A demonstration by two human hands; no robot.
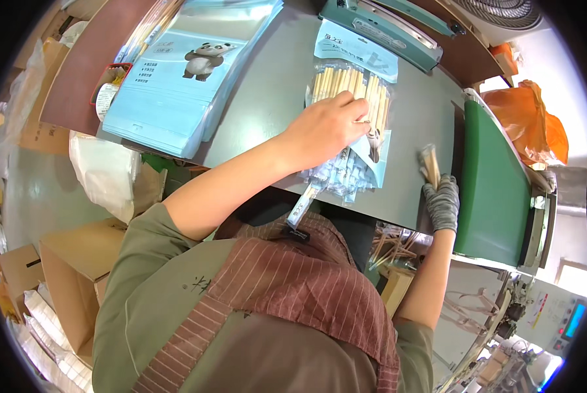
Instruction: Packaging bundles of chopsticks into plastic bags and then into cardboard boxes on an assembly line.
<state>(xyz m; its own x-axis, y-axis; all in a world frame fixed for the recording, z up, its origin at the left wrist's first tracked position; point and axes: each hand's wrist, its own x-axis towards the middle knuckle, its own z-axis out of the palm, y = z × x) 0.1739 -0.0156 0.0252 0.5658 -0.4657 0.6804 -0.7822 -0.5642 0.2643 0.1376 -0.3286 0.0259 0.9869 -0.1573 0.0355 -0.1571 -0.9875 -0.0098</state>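
Observation:
On the grey table lies a clear and light blue plastic bag (355,51) packed with wooden chopsticks (338,83). My bare left hand (328,131) rests over its middle, fingers curled and closed on the bag. Small blue-and-white wrapped chopstick packs (342,173) spill from the bag's near end, and one sticks out past the table edge. To the right, my right hand (443,202), in a grey glove, is closed around a short bunch of wooden chopsticks (430,165). That bunch is smeared by motion, and its lower part is hidden in the glove.
A stack of flat blue bags (169,85) with a panda print lies at the left. A teal bag sealer (382,29) stands at the back. Right of the table runs a green conveyor belt (493,183), with an orange bag (526,124) beyond. Cardboard boxes (77,281) stand lower left.

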